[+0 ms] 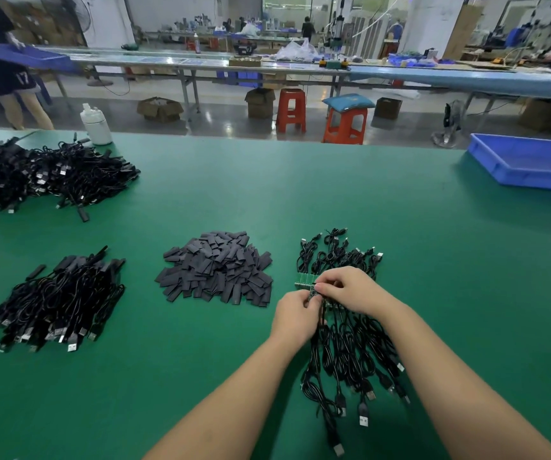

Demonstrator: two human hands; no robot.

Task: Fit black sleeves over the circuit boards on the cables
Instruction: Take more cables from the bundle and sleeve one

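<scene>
Hands, left (295,315) and right (347,287), pinch green boards (305,283) atop the cables (350,346), sleeves (216,268) just left, open mat (450,260) right.

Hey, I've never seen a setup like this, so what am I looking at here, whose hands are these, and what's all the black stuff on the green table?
There is no machine: a camera worn on a person's head looks down at their two bare hands. The left hand and right hand both pinch a strip of small green circuit boards joined to a bundle of black cables. On the green table, a pile of flat black sleeves lies left of the hands. Farther left are two heaps of cables, one near and one far. A white bottle and a blue tray stand at the far edge.
</scene>
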